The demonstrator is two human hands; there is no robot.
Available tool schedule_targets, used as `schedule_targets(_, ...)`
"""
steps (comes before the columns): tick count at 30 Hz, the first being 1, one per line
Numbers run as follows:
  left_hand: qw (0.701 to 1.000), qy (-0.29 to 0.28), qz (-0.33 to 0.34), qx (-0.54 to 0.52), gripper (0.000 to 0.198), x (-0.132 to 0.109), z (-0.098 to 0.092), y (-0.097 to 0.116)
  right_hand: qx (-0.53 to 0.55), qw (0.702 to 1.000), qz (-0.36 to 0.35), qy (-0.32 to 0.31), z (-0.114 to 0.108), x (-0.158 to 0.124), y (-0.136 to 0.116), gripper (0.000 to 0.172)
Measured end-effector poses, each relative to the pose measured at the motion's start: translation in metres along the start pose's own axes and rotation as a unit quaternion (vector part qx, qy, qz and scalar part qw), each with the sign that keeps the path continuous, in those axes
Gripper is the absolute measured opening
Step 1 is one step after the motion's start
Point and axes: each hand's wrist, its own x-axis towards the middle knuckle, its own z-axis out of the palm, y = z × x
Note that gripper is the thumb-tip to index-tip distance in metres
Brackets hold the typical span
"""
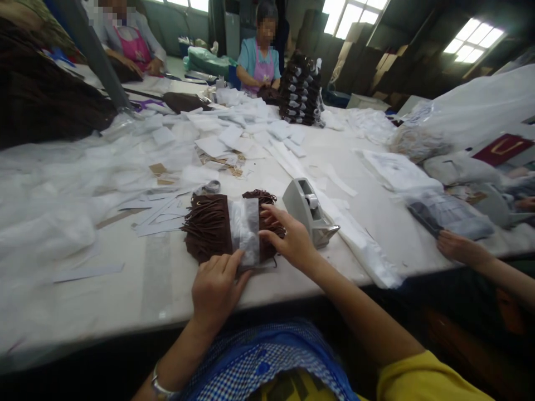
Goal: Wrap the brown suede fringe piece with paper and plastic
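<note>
A brown fringed bundle (209, 228) lies in front of me, with a band of whitish translucent wrapping (244, 228) around its middle. My left hand (217, 287) grips the bundle's near edge, fingers curled over the wrapping and thumb low at the front. On the other side, my right hand (290, 239) has its fingers apart, the tips at the wrapping's right edge and over the fringe. Just beyond that hand stands a grey tape dispenser (307, 211).
White paper pieces and film (225, 136) cover the table's left and far parts. A tall stack of dark wrapped bundles (301, 92) stands at the back. Two people work across the table; a co-worker's hand (462, 245) holds a clear-bagged item (455, 214) at right.
</note>
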Motion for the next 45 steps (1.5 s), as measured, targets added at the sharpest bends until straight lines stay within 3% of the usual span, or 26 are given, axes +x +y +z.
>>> schedule_targets(2,1.000,0.004,0.000,0.000,0.042,-0.001,0.000,0.001,-0.046,0.998,-0.019,0.025,-0.010,-0.022,-0.001,0.056)
schedule_targets(5,1.000,-0.002,0.004,-0.005,0.042,-0.002,0.000,0.000,-0.101,0.993,-0.067,-0.017,-0.012,-0.052,0.008,0.047)
schedule_targets(7,1.000,-0.003,0.009,-0.004,0.041,-0.002,0.000,0.000,-0.115,0.988,-0.089,-0.047,-0.005,-0.061,0.018,0.033)
schedule_targets(10,1.000,-0.005,0.029,0.003,0.037,-0.002,-0.002,-0.001,-0.116,0.990,-0.079,-0.021,0.005,-0.060,0.031,0.020)
schedule_targets(13,0.999,-0.009,0.044,0.007,0.033,-0.002,-0.002,-0.003,-0.094,0.992,-0.082,-0.007,0.007,-0.057,0.034,0.029)
schedule_targets(18,0.999,-0.005,0.041,0.009,0.034,-0.004,-0.001,-0.003,-0.158,0.975,-0.141,-0.069,0.002,-0.062,0.030,0.060)
schedule_targets(20,0.999,-0.004,0.044,0.013,0.035,-0.004,-0.001,-0.003,-0.166,0.971,-0.150,-0.083,0.004,-0.061,0.032,0.058)
schedule_targets(25,0.998,-0.004,0.057,0.013,0.032,-0.004,-0.001,-0.004,-0.069,0.991,-0.078,-0.079,0.007,-0.049,0.033,0.043)
schedule_targets(27,0.998,-0.003,0.057,0.008,0.032,-0.004,-0.002,-0.004,-0.031,0.994,-0.053,-0.085,0.005,-0.046,0.031,0.045)
schedule_targets(30,0.999,-0.002,0.053,0.005,0.035,-0.004,-0.003,-0.004,-0.020,0.993,-0.060,-0.103,0.004,-0.044,0.030,0.049)
schedule_targets(36,0.998,-0.002,0.057,0.018,0.035,-0.005,-0.003,-0.003,-0.041,0.993,-0.078,-0.073,0.016,-0.044,0.039,0.050)
schedule_targets(41,0.999,0.005,0.047,0.014,0.040,-0.008,-0.003,-0.002,-0.002,0.994,-0.068,-0.090,0.001,-0.041,0.029,0.052)
schedule_targets(45,0.999,0.017,0.037,-0.005,0.050,-0.009,-0.003,0.000,0.002,1.000,0.017,0.021,-0.008,-0.023,0.025,0.043)
